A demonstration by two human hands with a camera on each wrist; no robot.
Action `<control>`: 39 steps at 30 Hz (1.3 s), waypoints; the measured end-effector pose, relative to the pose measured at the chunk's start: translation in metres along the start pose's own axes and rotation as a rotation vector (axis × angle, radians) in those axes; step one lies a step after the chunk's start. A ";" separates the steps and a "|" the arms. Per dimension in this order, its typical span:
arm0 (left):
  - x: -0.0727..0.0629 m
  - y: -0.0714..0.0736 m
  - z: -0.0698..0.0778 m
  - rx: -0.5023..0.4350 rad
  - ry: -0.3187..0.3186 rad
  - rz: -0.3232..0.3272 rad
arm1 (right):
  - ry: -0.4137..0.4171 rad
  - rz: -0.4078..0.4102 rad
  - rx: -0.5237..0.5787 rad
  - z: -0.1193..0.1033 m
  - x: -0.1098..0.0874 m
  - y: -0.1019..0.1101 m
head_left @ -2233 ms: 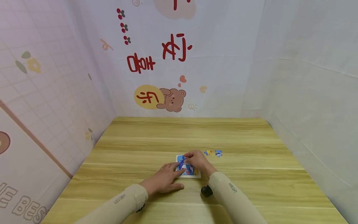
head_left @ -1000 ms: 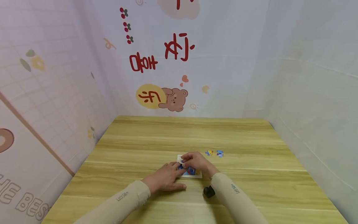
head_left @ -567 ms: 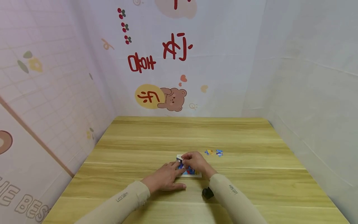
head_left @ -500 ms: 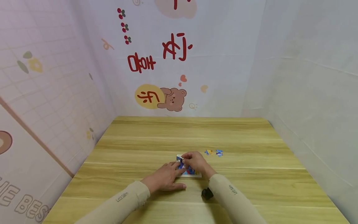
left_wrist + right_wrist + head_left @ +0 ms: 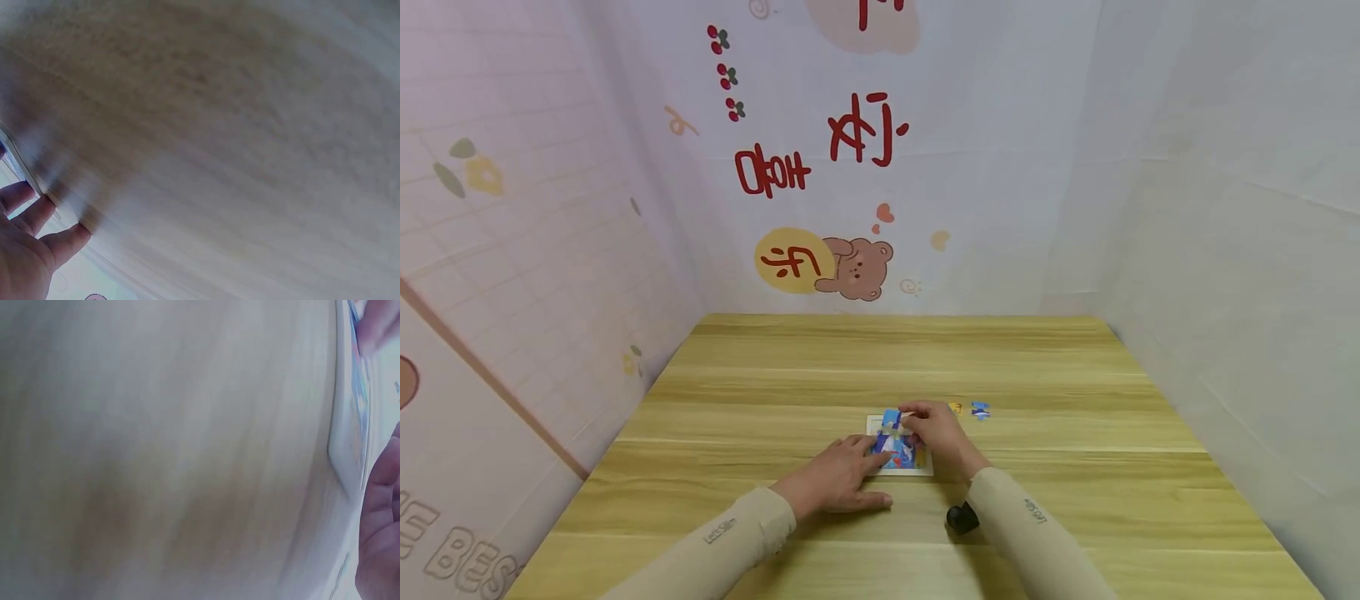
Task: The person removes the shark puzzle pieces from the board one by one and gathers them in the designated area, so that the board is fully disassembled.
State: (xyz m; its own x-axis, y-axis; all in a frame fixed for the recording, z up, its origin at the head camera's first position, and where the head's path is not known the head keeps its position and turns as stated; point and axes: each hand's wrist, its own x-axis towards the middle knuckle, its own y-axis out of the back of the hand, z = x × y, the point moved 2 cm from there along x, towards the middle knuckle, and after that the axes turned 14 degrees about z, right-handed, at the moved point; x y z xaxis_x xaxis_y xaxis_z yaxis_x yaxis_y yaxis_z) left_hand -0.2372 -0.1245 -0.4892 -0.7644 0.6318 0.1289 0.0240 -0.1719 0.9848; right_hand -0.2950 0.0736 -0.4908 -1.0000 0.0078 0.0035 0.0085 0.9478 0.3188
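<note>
My right hand [image 5: 940, 429] pinches a blue puzzle piece [image 5: 891, 418] at its right side, over the far edge of the puzzle board [image 5: 904, 472]. Board lies midway between the left and right edges of the worktop [image 5: 790, 367]. My left hand [image 5: 842, 482] lies spread, gripping nothing, fingers on the board's left side. Off its far-right corner: a yellow piece [image 5: 956, 407] and a blue-and-white piece [image 5: 981, 411]. Likely thin card — light, stiffish, slightly slick, tabs easily creased. Best held by opposite edges.
</note>
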 end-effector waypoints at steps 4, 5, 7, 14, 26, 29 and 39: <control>-0.003 0.000 -0.004 -0.012 0.012 0.001 | -0.022 0.009 0.003 0.003 0.002 0.011; -0.003 0.000 -0.005 -0.016 0.015 -0.001 | -0.027 0.011 0.004 0.004 0.003 0.014; -0.005 -0.001 -0.007 -0.018 0.015 -0.001 | -0.036 0.019 0.006 0.007 0.004 0.020; -0.010 -0.002 -0.010 -0.015 0.015 0.018 | -0.083 0.092 0.019 0.022 0.011 0.055; -0.011 0.000 -0.011 -0.016 0.006 0.036 | -0.097 0.150 -0.038 0.043 0.024 0.147; -0.011 0.001 -0.010 -0.016 0.008 0.025 | -0.111 0.143 -0.071 0.052 0.024 0.164; -0.007 0.000 -0.002 -0.026 -0.002 0.003 | -0.105 0.047 -0.108 0.072 0.025 0.187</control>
State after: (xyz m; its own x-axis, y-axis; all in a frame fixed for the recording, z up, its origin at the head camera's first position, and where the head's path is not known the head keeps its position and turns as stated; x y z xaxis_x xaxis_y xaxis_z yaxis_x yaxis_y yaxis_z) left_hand -0.2332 -0.1303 -0.4906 -0.7629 0.6329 0.1320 0.0095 -0.1932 0.9811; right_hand -0.3186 0.2742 -0.4989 -0.9930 0.0898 -0.0767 0.0494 0.9058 0.4208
